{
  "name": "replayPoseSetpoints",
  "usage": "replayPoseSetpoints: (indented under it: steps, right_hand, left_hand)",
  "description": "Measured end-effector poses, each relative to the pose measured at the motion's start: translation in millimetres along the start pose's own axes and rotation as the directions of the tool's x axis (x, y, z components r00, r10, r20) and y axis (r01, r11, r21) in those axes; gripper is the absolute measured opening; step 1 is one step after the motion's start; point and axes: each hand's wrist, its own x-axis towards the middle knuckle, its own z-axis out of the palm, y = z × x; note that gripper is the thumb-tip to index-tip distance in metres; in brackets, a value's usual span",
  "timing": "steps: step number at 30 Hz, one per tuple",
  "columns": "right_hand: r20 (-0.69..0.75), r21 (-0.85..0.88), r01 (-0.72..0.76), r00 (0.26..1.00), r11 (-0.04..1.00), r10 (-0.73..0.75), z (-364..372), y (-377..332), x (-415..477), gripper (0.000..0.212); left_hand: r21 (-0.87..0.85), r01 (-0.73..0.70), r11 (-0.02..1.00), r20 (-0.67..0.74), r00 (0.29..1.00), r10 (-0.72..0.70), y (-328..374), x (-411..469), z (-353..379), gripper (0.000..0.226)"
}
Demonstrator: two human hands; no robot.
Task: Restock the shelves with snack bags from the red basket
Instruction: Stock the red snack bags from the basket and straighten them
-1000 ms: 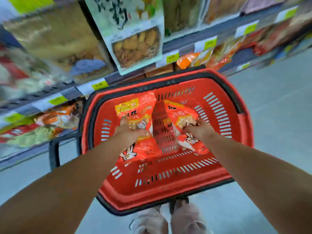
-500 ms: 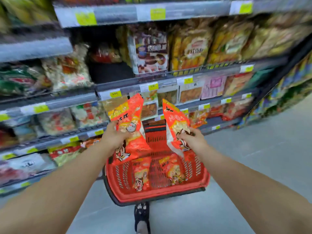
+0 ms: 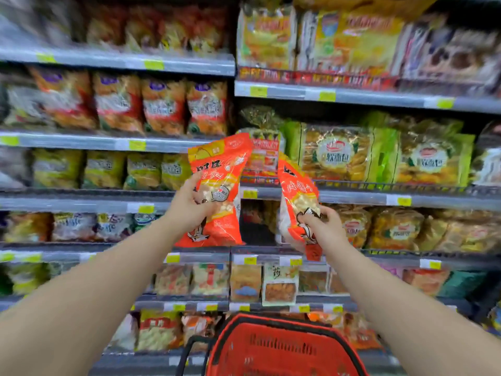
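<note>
My left hand (image 3: 189, 206) grips an orange snack bag (image 3: 221, 185) by its left edge and holds it upright in front of the shelves. My right hand (image 3: 322, 226) grips a second orange snack bag (image 3: 294, 196), turned edge-on and tilted left. Both bags hang at the height of the middle shelf, in front of a dark gap (image 3: 254, 221) between stocked products. The red basket (image 3: 273, 346) stands low at the bottom centre, below both hands; its inside is hidden from here.
Grey shelves (image 3: 352, 198) with yellow price tags fill the view, packed with snack and bread bags. Green-edged bread packs (image 3: 341, 156) sit right of the raised bags. A black basket handle (image 3: 187, 354) shows at the basket's left.
Both hands lifted one orange bag each out of the red basket and raised them to the middle shelf. The view swung up from the basket to the shelves.
</note>
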Motion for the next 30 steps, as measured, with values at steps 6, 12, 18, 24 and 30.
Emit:
replayPoseSetpoints:
  steps: [6,12,18,24,30]
  right_hand:
    - [-0.041,0.024,0.12,0.992,0.992,-0.119,56.4,-98.0,8.7,0.059]
    - [-0.074,-0.042,0.279,0.957,0.959,-0.282,133.1,-163.6,18.3,0.051]
    - [-0.086,-0.145,0.384,0.913,0.912,-0.398,205.7,-211.4,43.1,0.054]
    - [-0.107,-0.302,0.453,0.858,0.839,-0.502,257.6,-261.1,70.2,0.06]
    - [-0.128,-0.432,0.51,0.782,0.744,-0.61,284.5,-311.2,118.9,0.063]
  left_hand:
    - [0.057,-0.148,0.987,-0.177,0.972,0.156,42.1,29.7,-89.5,0.068]
    - [0.163,-0.2,0.966,-0.308,0.92,0.243,54.0,71.0,-180.8,0.043]
    - [0.236,-0.259,0.937,-0.342,0.88,0.33,53.7,127.3,-256.3,0.025]
    - [0.245,-0.313,0.918,-0.374,0.843,0.387,63.2,187.9,-288.5,0.02]
    - [0.291,-0.349,0.891,-0.411,0.795,0.446,89.7,265.3,-291.4,0.02]
